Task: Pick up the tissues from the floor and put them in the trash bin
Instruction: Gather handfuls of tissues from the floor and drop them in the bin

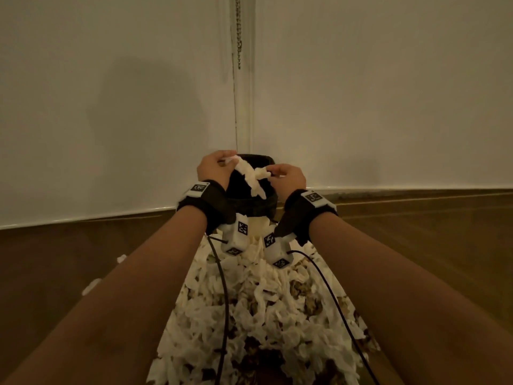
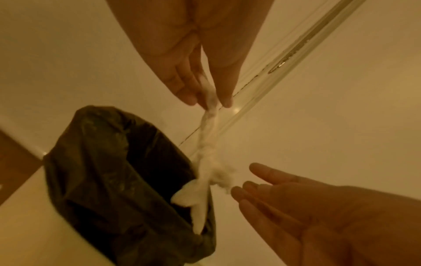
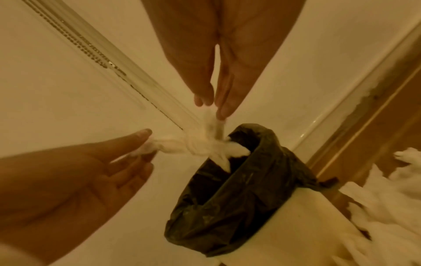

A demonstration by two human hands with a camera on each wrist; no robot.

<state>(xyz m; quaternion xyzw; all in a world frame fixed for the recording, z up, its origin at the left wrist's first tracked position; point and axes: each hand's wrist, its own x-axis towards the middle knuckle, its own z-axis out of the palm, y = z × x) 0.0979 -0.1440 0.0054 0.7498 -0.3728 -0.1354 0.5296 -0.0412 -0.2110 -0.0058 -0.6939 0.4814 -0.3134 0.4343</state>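
Two bare forearms reach forward over a heap of white tissues [image 1: 263, 301] that lies between them and runs up to the foot of the trash bin [image 1: 249, 202].

The twisted tissue [image 1: 254, 176] in hand hangs over the bin's open mouth, its loose tail dipping inside the black liner [image 2: 95, 162]. The left hand [image 1: 213, 169] pinches one end between thumb and fingertips. The right hand [image 1: 288, 177] pinches a tuft at the other end with its fingertips, though in the left wrist view that hold looks very light.

The step in hand looks like the drop. To do it well, both pinches should let go together while the knotted middle sits above the centre of the opening. If one side lets go late, the strip may swing and drape over the liner's edge. Spreading the fingers wide should help, since soft paper clings to skin. The tail already inside should pull the rest down.

Much of the task seems left, judging by the heap and a few stray scraps [image 1: 93, 286] on the wooden floor [image 1: 416, 232]. The bin stands against a white wall [image 1: 111, 107] below a hanging chain [image 1: 238, 31].
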